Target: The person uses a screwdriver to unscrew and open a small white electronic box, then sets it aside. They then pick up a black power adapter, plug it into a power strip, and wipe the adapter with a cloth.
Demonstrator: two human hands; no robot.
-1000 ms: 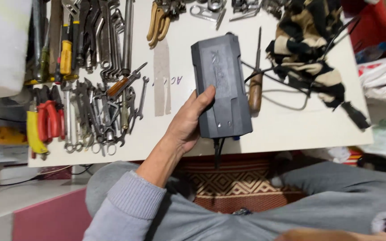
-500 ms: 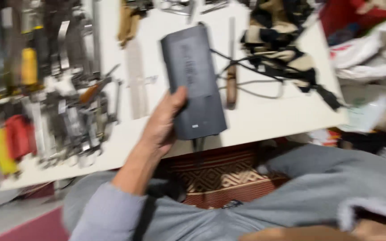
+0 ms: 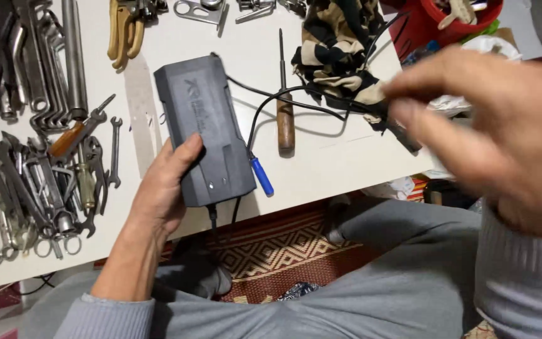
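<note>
I note the left hand (image 3: 161, 198) in a half-closed grip on the dark grey box (image 3: 204, 129), thumb on top, the box lying at the table (image 3: 340, 169) edge. The right hand (image 3: 503, 125), absent earlier, now hangs blurred, grasping nothing, fingers loosely spread.

Dark grey box (image 3: 205, 129), blue-tipped probe (image 3: 261, 176), camouflage-patterned cloth (image 3: 337, 53), white table (image 3: 334, 163), zigzag rug (image 3: 277, 251).
</note>
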